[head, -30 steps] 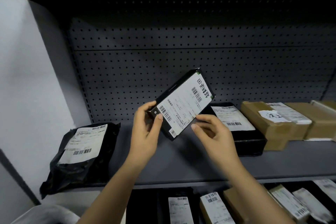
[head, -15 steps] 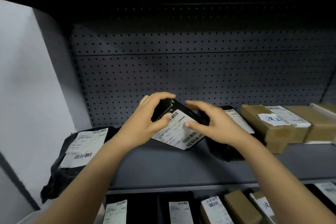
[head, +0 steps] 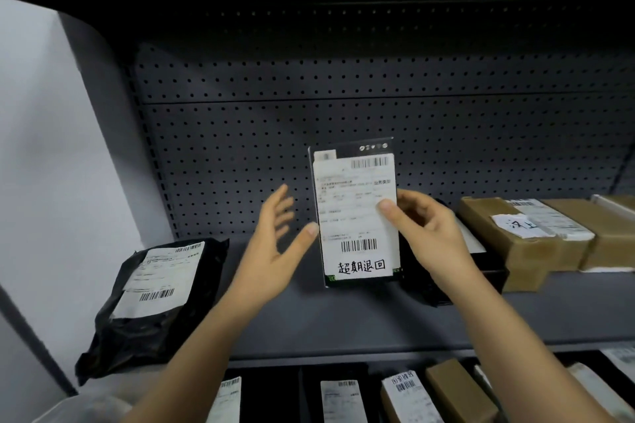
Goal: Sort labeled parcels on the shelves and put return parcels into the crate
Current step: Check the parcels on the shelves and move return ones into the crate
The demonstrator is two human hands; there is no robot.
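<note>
The right hand [head: 433, 233] grips a black labelled box [head: 357, 216] by its right edge, thumb pressed on the label and fingers curled behind. The box stands upright, clear of the shelf deck [head: 309, 319], with "超期退回" handwritten at the label's foot. The left hand [head: 271, 251] is open, fingers spread. Its thumb tip lies just beside the box's left edge; contact cannot be confirmed.

Bare deck runs below both hands to the front lip. A black poly mailer [head: 151, 302] lies left of the left hand, overhanging the lip. Brown cartons [head: 508, 244] sit right of the right hand.

A black parcel [head: 488, 273] is largely hidden behind the right hand. The lower-shelf parcels [head: 340, 398] are cut off by the frame edge.
</note>
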